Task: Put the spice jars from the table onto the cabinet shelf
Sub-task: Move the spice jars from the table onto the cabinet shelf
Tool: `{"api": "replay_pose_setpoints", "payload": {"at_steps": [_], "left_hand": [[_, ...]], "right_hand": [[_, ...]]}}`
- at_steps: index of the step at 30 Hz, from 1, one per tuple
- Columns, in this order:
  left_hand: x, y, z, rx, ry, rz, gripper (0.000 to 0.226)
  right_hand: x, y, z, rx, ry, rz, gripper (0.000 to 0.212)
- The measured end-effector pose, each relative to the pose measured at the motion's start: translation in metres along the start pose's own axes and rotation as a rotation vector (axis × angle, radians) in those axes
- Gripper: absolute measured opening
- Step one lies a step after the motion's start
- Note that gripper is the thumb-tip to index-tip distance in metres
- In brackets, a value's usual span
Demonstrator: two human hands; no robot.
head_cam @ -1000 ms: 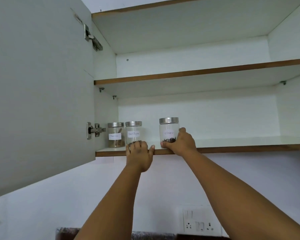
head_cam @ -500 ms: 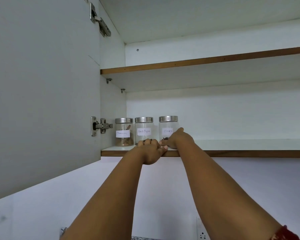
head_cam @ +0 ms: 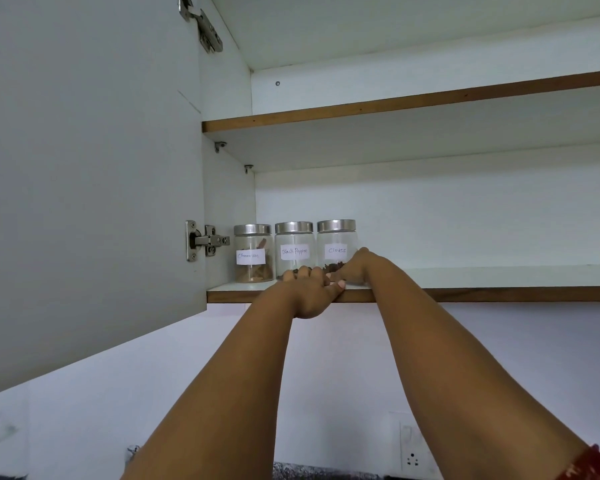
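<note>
Jars first, left to right along the front edge of the lower shelf (head_cam: 499, 277), tucked toward its left end: the cinnamon jar (head_cam: 253, 253) nearest the cabinet side, the black pepper jar (head_cam: 294, 250) just beside it, then the cloves jar (head_cam: 336, 247), all upright with labels facing out. The left hand (head_cam: 307, 296) is curled over the shelf lip right below the pepper jar, fingers bunched together, bracing rather than gripping anything as far as I can see. The right hand (head_cam: 355, 268) is wrapped low around the right side of the cloves jar.

If I were finishing this, I'd nudge the cloves jar from its base, not the lid, so it doesn't tip, and line it up with the other two before letting go.

Hard to tell: the right hand's fingertips are behind the glass, the jar bottoms are hidden by the hands, and the table isn't in view, so no idea how many jars are left.
</note>
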State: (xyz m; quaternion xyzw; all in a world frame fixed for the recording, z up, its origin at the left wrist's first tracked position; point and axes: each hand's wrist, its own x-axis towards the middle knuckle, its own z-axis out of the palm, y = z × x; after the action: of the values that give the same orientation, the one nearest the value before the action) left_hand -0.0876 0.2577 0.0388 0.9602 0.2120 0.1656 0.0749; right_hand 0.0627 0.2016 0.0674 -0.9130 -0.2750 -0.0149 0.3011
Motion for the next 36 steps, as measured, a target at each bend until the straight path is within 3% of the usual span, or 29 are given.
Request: {"api": "replay_pose_setpoints", "payload": {"at_steps": [9,13,17,22,24,27,30,33,36], "left_hand": [[-0.003,0.002,-0.001,0.014,0.006,-0.001,0.063],[-0.002,0.001,0.000,0.012,0.007,0.006,0.062],[-0.002,0.001,0.000,0.037,0.009,0.005,0.064],[-0.004,0.003,-0.001,0.037,0.011,-0.004,0.065],[-0.003,0.002,0.000,0.008,0.015,-0.002,0.063],[-0.005,0.003,0.003,-0.020,0.031,-0.006,0.061],[-0.014,0.007,0.002,-0.020,0.051,-0.014,0.062],[-0.021,0.009,0.004,0.028,0.065,-0.022,0.065],[-0.033,0.016,0.024,0.205,0.120,-0.049,0.072]], "right_hand": [[0.003,0.000,0.003,-0.027,0.025,0.006,0.110],[0.000,0.000,0.003,-0.031,0.035,0.006,0.104],[-0.008,0.000,0.004,-0.014,0.106,0.019,0.118],[-0.030,0.003,0.002,-0.052,0.164,0.029,0.117],[-0.045,0.006,0.000,-0.099,0.208,0.033,0.107],[-0.074,0.012,-0.003,-0.246,0.269,-0.031,0.057],[-0.100,0.034,0.010,-0.381,0.422,-0.169,0.061],[-0.126,0.081,0.030,-0.255,0.674,-0.403,0.041],[-0.160,0.128,0.046,-0.208,0.611,-0.435,0.060]]}}
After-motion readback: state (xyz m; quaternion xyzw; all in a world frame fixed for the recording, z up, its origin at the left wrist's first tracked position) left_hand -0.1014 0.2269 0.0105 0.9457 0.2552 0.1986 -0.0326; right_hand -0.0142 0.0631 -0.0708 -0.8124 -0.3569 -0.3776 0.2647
